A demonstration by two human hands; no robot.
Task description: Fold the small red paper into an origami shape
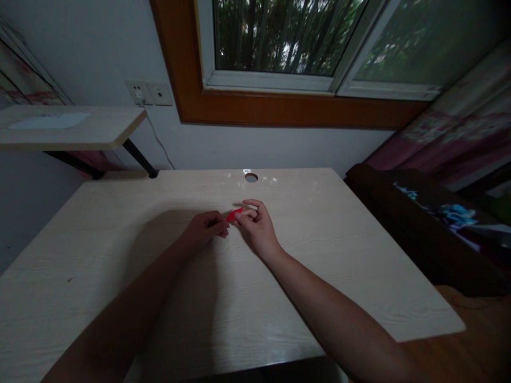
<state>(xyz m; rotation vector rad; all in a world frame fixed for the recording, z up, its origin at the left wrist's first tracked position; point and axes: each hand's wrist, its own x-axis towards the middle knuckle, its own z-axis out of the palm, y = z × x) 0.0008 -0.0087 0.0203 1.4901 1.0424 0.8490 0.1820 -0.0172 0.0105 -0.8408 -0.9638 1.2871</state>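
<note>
A small red piece of folded paper [233, 215], or something that looks like it, is between my two hands over the middle of the desk. Its left end is pinched by my left hand [208, 227], thumb against the fingers. My right hand [257, 223] grips the right end between thumb and index finger, with another finger raised. Fingertips cover both ends of the red piece, so its full shape is hidden.
The pale wood desk [319, 255] has a round cable hole [251, 177] near its back edge. A raised shelf [72, 127] on black legs stands at the back left. Behind are a wall socket [148, 93] and a window [279, 48]. Dark brown furniture [399, 213] adjoins the right.
</note>
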